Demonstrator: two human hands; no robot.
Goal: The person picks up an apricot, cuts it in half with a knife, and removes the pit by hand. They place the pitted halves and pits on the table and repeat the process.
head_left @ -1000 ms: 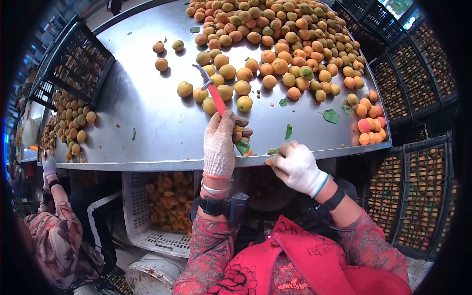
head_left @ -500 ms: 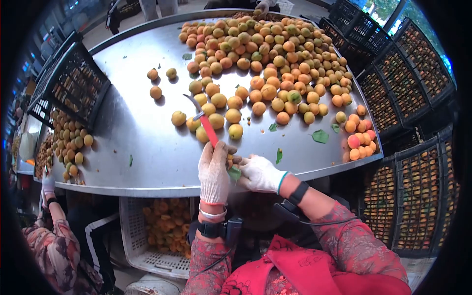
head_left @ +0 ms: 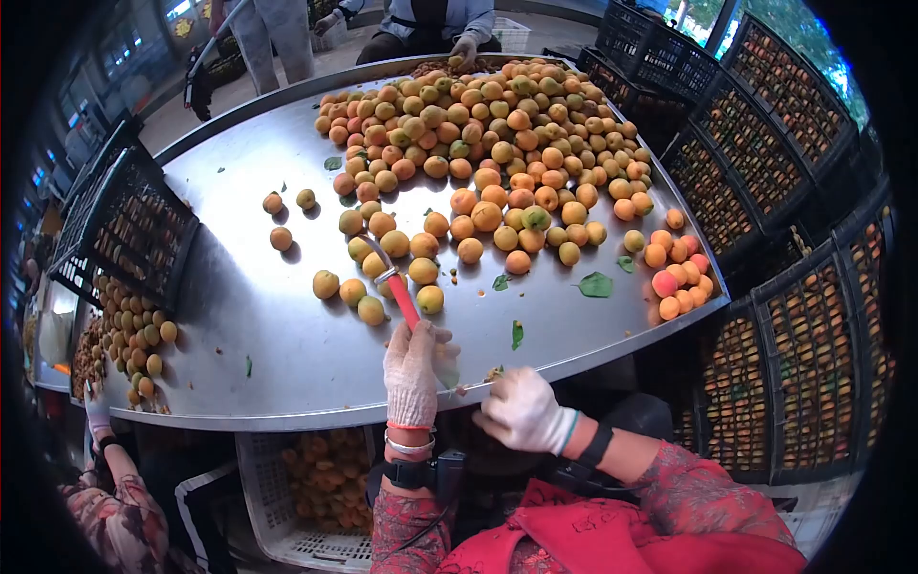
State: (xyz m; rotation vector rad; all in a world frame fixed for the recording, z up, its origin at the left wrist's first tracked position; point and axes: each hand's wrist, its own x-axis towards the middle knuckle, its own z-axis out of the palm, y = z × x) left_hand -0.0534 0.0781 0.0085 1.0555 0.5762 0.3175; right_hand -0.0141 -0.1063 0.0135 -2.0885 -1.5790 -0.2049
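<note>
My left hand (head_left: 411,378), in a white knitted glove, is closed around the red handle of a curved-blade knife (head_left: 403,299). The blade points up and away, over a loose group of apricots (head_left: 423,271) on the metal table (head_left: 258,354). Beside its fingertips is a blurred greenish patch that I cannot make out. My right hand (head_left: 529,411), gloved in white too, is at the table's near edge, apart from the left. Its fingers are curled and slightly blurred; whatever may be in them is hidden. Small scraps (head_left: 493,374) lie just beyond it.
A large heap of apricots (head_left: 478,120) covers the table's far side. A smaller group (head_left: 681,277) sits at the right corner. Black crates (head_left: 813,354) are stacked on the right; another (head_left: 129,225) stands tilted at left. Under the edge is a white basket (head_left: 263,497) of orange pieces. Co-workers sit at left and across.
My right hand has drawn away from the left, toward the table's edge. The orange piece that was between my hands no longer shows. The whole view has shifted slightly; the knife stays in my left hand.
</note>
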